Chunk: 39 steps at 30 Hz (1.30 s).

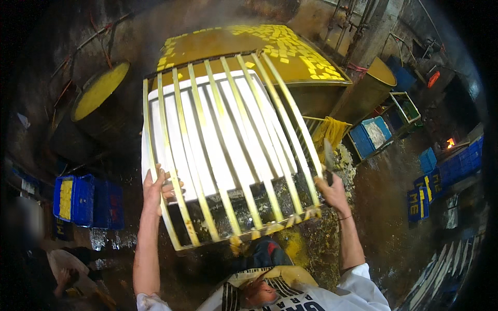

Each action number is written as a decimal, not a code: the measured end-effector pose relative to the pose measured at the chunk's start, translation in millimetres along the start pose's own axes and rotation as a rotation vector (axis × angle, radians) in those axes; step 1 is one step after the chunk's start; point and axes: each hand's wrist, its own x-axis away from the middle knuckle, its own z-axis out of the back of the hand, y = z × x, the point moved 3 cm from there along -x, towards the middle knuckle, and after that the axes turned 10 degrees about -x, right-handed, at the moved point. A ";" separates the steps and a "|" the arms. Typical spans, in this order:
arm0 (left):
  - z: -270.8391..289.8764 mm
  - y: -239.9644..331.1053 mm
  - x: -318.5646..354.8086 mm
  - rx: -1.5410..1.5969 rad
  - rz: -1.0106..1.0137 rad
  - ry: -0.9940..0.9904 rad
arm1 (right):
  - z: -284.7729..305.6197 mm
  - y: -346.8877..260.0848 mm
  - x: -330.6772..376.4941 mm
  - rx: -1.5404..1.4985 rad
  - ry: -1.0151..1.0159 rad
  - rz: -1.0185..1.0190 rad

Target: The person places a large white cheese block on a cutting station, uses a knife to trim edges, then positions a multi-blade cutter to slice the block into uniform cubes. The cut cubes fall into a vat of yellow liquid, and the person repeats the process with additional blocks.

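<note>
With both arms out in front, I hold a slatted rack [221,111] of pale yellowish bars, tilted over a white slab [267,129]. The slab shows between the bars, and I cannot tell whether they touch. My left hand [160,191] is closed round the rack's left outer bar, low down. At the right edge, my right hand [333,193] grips the outer bar along with a dark-handled knife [328,151], blade pointing away from me.
Beyond the rack stands a wide vat [321,81] of brownish liquid with many yellow squares floating. A round drum [101,92] of yellow liquid is at left. Blue crates [78,199] stand left, and a blue tub [369,136] right. Another person's hand [67,277] shows lower left.
</note>
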 end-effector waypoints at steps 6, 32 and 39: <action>26.0 2.4 -91.6 -0.599 -0.203 0.206 | -48.1 15.9 -50.7 -0.133 0.145 -0.003; 7.2 -1.6 -107.3 -1.221 -0.405 0.511 | -59.1 17.8 -90.7 -0.071 0.136 -0.006; -19.4 0.8 -21.6 -1.381 -0.495 0.682 | -54.9 26.1 -93.0 -0.128 0.173 -0.039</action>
